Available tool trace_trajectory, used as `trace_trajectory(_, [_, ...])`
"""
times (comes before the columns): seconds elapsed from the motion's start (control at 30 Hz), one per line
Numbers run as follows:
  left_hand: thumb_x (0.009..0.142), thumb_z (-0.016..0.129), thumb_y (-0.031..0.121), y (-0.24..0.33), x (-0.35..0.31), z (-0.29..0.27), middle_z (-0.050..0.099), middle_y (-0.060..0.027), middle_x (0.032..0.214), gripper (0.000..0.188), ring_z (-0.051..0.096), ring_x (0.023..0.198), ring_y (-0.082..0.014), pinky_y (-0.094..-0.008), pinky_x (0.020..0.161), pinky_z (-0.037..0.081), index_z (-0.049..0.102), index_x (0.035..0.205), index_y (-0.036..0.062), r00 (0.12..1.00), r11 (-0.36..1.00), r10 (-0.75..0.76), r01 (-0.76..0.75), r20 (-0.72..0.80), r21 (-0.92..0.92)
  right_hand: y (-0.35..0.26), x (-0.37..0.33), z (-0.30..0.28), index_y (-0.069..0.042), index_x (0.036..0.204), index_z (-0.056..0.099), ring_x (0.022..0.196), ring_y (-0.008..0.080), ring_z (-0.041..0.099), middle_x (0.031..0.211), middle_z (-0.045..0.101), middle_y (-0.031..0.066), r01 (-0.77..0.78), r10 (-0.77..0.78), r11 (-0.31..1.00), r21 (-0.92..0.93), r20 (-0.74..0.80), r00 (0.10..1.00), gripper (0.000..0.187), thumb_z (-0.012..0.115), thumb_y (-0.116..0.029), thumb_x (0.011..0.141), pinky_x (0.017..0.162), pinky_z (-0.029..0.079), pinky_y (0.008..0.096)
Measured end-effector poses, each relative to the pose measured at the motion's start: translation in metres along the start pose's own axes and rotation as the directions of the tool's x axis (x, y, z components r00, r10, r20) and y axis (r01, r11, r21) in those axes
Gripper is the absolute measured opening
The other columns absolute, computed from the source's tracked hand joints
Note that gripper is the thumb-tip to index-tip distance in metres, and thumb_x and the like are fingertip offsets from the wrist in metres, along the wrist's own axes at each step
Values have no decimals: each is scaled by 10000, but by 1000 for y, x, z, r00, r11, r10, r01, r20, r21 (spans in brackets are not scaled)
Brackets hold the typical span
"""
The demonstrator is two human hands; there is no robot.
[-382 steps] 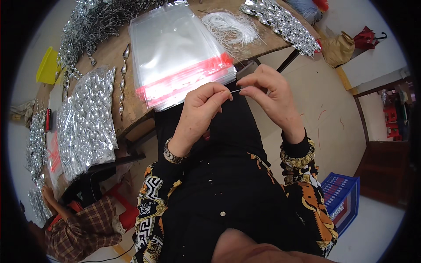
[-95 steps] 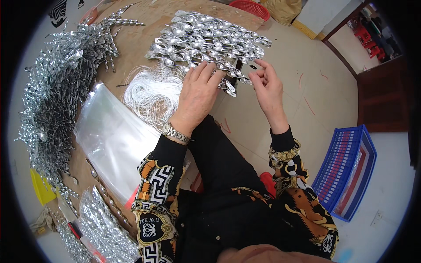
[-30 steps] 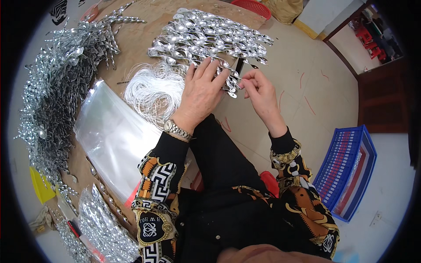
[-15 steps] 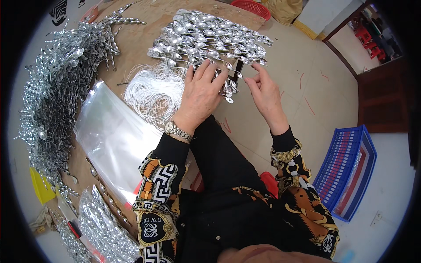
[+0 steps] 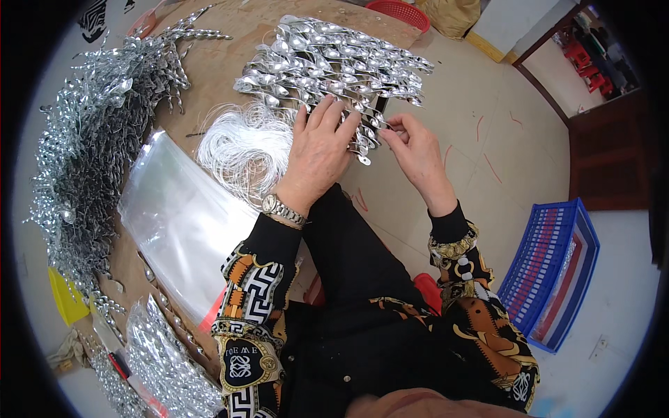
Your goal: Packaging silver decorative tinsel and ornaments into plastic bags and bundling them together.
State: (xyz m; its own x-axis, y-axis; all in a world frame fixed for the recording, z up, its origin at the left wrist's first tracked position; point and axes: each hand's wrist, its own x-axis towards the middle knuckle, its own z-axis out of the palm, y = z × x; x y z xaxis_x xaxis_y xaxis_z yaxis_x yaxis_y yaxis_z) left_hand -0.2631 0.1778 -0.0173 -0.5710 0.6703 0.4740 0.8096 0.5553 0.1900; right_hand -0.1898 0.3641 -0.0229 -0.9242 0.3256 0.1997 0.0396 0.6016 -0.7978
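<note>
Silver twisted strips (image 5: 334, 61) under the left hand (image 5: 319, 150), fingers spread, one tip in pinched fingers of the right hand (image 5: 420, 155)

On the right, a blue basket (image 5: 527, 272) stood near a brown door (image 5: 606, 167). Through the doorway (image 5: 562, 85), red stools (image 5: 594, 83) were visible. A red basket (image 5: 403, 12) was located beside a brownish bag (image 5: 451, 15), and on the far left there was a yellow container (image 5: 66, 297).

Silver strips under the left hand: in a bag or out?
Out: the silver strips show bare, with no film visible over them; the clear plastic bags lie flat nearby.
</note>
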Motion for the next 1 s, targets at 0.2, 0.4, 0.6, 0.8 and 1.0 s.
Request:
trace_trajectory(0.2, [783,690,99,1,-1,-2,544,-105,1328,533,459,1327,-307,-577,1094,320,574,1300,148,1000,1000,-11,11,-14,-7,5,1,9,24,1064,643,739,142,665,828,697,95,39,-39,997,69,0,999,208,675,-105,904,673,523,295])
trace_trajectory(0.4, [784,690,94,3,1,-4,501,-104,1430,583,429,1364,-307,-604,1106,304,556,1348,156,999,999,27,-28,36,36,3,-5,11,16,1090,639,757,179,685,867,705,125,129,-129,991,-21,0,992,201,650,-85,916,686,532,310])
trace_trajectory(0.6, [779,706,106,3,2,-5,483,-109,1463,633,417,1383,-312,-614,1112,293,531,1387,146,991,989,88,-100,104,110,-9,-9,14,10,1098,636,795,222,700,900,705,153,111,-115,992,63,64,991,211,650,-106,921,708,539,337])
trace_trajectory(0.8, [769,725,112,0,1,0,486,-123,1457,624,421,1383,-314,-609,1120,285,539,1364,144,990,991,80,-92,119,97,-12,-9,5,11,1097,632,785,248,691,912,695,162,162,-162,987,5,-22,987,229,662,-131,921,700,536,344])
trace_trajectory(1.0, [682,811,135,3,2,-5,477,-117,1454,700,406,1389,-321,-602,1125,291,543,1330,139,987,992,78,-91,138,88,-8,7,-12,0,1160,603,779,275,676,1010,654,170,166,-189,980,-108,-266,945,273,665,-111,918,682,537,343])
